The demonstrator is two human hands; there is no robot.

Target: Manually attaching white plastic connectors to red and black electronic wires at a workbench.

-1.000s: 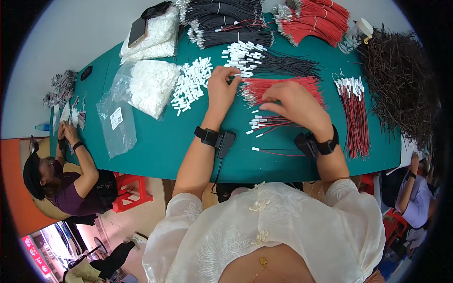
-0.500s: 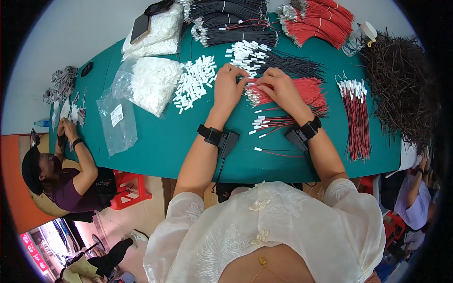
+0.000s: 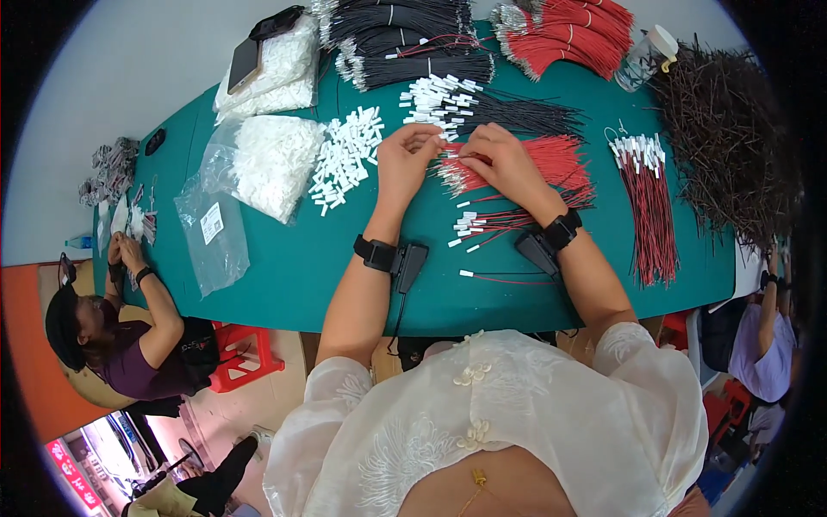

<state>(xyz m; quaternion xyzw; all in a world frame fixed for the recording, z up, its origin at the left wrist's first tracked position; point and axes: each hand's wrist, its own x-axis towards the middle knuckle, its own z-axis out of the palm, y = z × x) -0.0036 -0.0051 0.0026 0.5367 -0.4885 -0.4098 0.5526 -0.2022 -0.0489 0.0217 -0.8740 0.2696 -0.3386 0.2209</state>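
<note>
Left hand (image 3: 403,162): fingers pinching a connector (image 3: 443,136)
Right hand (image 3: 508,164): fingers curled over red wires (image 3: 556,159), hold unclear

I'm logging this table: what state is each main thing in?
Left hand: fingers bent
Right hand: fingers bent
Middle red wires: spread
Middle black wires: white-tipped
Back red wires: bundled
Back black wires: bundled
Loose connectors: scattered
Bulging bag: filled
Clear bag: flattened
Clear jar: lidded

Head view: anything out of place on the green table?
One white-tipped red-and-black wire pair lies alone toward the near edge, apart from the small bunch of similar wires; looks stray, perhaps set aside. No obvious damage.
</note>
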